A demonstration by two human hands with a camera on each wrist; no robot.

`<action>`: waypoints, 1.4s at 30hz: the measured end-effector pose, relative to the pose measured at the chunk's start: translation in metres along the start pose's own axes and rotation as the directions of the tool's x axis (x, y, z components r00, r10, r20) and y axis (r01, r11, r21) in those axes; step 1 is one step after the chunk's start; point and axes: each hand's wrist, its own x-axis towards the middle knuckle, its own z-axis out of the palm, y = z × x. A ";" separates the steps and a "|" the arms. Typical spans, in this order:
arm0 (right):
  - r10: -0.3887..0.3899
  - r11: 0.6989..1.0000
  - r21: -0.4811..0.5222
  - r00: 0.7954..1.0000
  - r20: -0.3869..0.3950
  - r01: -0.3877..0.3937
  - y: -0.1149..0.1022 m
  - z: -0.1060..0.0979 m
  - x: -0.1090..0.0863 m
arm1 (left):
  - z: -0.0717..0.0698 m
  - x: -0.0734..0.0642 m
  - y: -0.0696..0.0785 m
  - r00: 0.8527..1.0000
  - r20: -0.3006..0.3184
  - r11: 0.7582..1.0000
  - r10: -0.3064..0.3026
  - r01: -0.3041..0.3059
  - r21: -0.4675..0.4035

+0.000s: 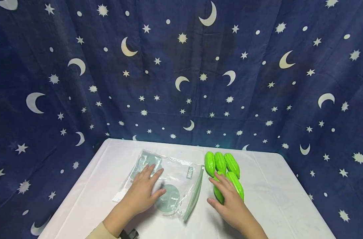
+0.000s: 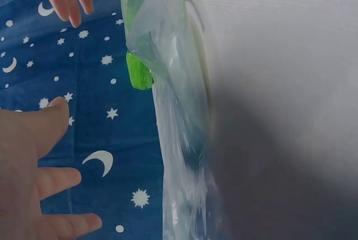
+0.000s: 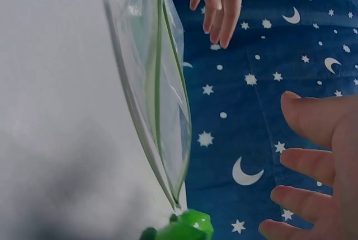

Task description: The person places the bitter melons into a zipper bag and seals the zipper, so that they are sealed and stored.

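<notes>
- Leftmost, we see the left hand (image 1: pixel 144 192) hovering over the zip bag, palm down, its fingers spread towards the far side and a little right, its thumb pointing right; it grips nothing.
- Below it, the clear zip bag (image 1: pixel 181 191) lies flat on the table (image 1: pixel 276 196), with a pale green disc (image 1: pixel 167 199) printed near our side.
- At the bag's right side we find the green zip strip (image 1: pixel 195 196), running from far to near and leaning left as it nears us; in the right wrist view its 2 edges look parted.
- Just right of that strip, with a narrow band of table between, sit the green star fruits (image 1: pixel 210 163): we count at least 5, 3 in the far row, their long axes mostly far to near.
- The right hand (image 1: pixel 230 204) is the nearer to them, hovering over the closer row and partly hiding it; its fingers are spread forward and left, thumb towards the bag, holding nothing.
</notes>
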 end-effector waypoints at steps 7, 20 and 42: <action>0.081 0.990 0.117 0.997 0.016 -0.082 -0.004 0.011 -0.001 | 0.003 0.002 0.002 0.999 0.007 0.999 0.050 -0.049 -0.020; 0.154 0.966 0.202 0.987 0.050 -0.161 -0.015 0.021 -0.002 | 0.011 0.004 0.008 0.996 0.055 0.995 0.069 -0.065 -0.072; 0.243 0.950 0.176 0.965 0.095 -0.256 -0.015 0.049 -0.007 | 0.027 0.012 0.019 0.977 0.119 0.963 0.174 -0.144 -0.229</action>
